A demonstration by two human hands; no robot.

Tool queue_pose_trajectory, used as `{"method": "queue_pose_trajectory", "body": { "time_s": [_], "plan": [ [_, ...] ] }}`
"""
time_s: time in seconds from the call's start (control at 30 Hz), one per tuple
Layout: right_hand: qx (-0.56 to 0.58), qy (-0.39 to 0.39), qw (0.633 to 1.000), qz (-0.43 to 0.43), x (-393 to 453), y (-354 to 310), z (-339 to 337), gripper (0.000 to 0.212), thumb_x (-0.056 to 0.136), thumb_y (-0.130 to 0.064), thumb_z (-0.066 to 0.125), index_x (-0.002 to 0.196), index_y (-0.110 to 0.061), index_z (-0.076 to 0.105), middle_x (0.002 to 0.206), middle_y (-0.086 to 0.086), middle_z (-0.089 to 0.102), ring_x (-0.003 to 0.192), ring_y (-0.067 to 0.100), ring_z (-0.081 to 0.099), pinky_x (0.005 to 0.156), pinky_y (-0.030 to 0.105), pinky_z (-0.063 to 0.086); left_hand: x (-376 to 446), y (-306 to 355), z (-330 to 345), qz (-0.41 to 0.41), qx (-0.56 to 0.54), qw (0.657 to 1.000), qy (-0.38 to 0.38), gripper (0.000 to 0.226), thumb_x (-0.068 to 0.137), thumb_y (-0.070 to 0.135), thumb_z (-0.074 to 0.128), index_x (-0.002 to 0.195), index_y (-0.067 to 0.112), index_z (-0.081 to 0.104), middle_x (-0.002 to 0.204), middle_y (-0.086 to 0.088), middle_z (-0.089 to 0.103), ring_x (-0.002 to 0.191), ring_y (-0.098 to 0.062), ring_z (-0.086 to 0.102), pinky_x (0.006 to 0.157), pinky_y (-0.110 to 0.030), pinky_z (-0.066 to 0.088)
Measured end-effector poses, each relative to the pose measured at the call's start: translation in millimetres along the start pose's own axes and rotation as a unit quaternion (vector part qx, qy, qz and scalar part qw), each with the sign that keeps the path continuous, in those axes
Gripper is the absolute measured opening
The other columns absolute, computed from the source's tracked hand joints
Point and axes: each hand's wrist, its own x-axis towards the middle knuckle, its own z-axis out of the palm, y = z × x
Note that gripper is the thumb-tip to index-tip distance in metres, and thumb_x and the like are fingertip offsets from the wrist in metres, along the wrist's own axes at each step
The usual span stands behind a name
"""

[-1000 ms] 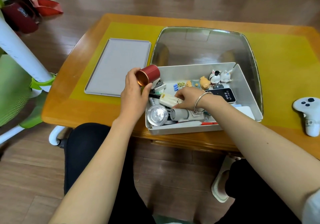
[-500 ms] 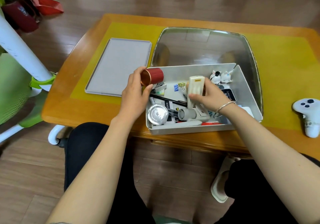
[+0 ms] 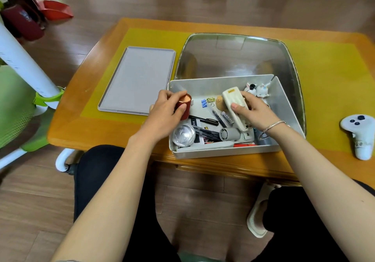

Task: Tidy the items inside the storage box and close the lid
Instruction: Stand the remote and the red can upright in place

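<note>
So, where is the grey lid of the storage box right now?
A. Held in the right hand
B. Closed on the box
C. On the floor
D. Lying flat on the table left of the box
D: the grey lid lies flat on the table, left of the open storage box.

Partial "BEN" on a black card (image 3: pixel 195 124), perhaps.

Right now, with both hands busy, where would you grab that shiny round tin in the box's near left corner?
Pinch the round tin across its rim from above: it lies flat, hemmed by the box wall and pens, so its sides are hard to reach.
</note>
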Motion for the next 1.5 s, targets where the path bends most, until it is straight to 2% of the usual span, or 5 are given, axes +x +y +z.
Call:
{"method": "queue_pose_trajectory", "body": {
  "time_s": [0.4, 0.7, 1.07, 1.33, 1.5],
  "plan": [
    [0.007, -0.028, 1.000, -0.005, -4.0, -5.0, -3.4, 0.019, 0.086, -0.033, 0.063, 0.105, -0.036, 0.060, 0.095, -0.021, 0.060, 0.078, -0.008, 0.056, 0.067, 0.006, 0.042, 5.7, 9.7, -2.1, -0.003, -0.043, 0.998, 0.051, 0.029, 0.099, 0.035, 0.041, 0.126, 0.025, 0.045, 0.126, -0.006, 0.040, 0.112, -0.028, 0.050, 0.100, -0.042, 0.045],
    [-0.050, -0.126, 0.991, -0.012, -1.8, -17.3, 23.0, 0.043, 0.080, -0.042, 0.067, 0.118, -0.025, 0.061, 0.100, -0.014, 0.060, 0.082, -0.005, 0.055, 0.063, 0.004, 0.041, 3.8, 10.0, -13.3, -0.004, -0.067, 0.980, 0.185, 0.032, 0.102, 0.030, 0.039, 0.128, 0.014, 0.044, 0.127, -0.010, 0.037, 0.098, -0.012, 0.043, 0.070, 0.003, 0.032],
    [0.011, 0.011, 1.000, 0.006, -15.1, -6.4, -11.0, 0.025, 0.078, -0.031, 0.073, 0.101, -0.029, 0.064, 0.088, -0.020, 0.061, 0.071, -0.007, 0.058, 0.058, 0.002, 0.043, 0.6, 23.8, -2.2, 0.004, -0.072, 0.992, 0.108, 0.029, 0.102, 0.031, 0.037, 0.125, 0.015, 0.043, 0.125, -0.007, 0.045, 0.101, -0.009, 0.041, 0.070, 0.000, 0.034],
    [-0.062, 0.023, 0.996, 0.052, -27.6, 12.1, -44.0, 0.019, 0.081, -0.030, 0.070, 0.096, -0.019, 0.067, 0.090, -0.002, 0.066, 0.082, 0.012, 0.058, 0.069, 0.022, 0.044, -3.3, 49.2, 18.3, 0.078, -0.008, 0.992, -0.095, 0.025, 0.098, 0.034, 0.047, 0.122, 0.028, 0.046, 0.129, 0.003, 0.044, 0.116, -0.016, 0.046, 0.092, -0.030, 0.047],
    [-0.074, -0.012, 0.995, 0.061, -36.2, 10.9, -49.7, 0.007, 0.084, -0.032, 0.066, 0.085, -0.025, 0.067, 0.074, -0.010, 0.066, 0.066, 0.004, 0.056, 0.060, 0.014, 0.040, -6.2, 51.6, 19.9, 0.095, -0.057, 0.968, -0.226, 0.023, 0.090, 0.035, 0.061, 0.112, 0.035, 0.054, 0.118, 0.013, 0.054, 0.111, -0.006, 0.051, 0.086, -0.016, 0.044]
  ]
}}
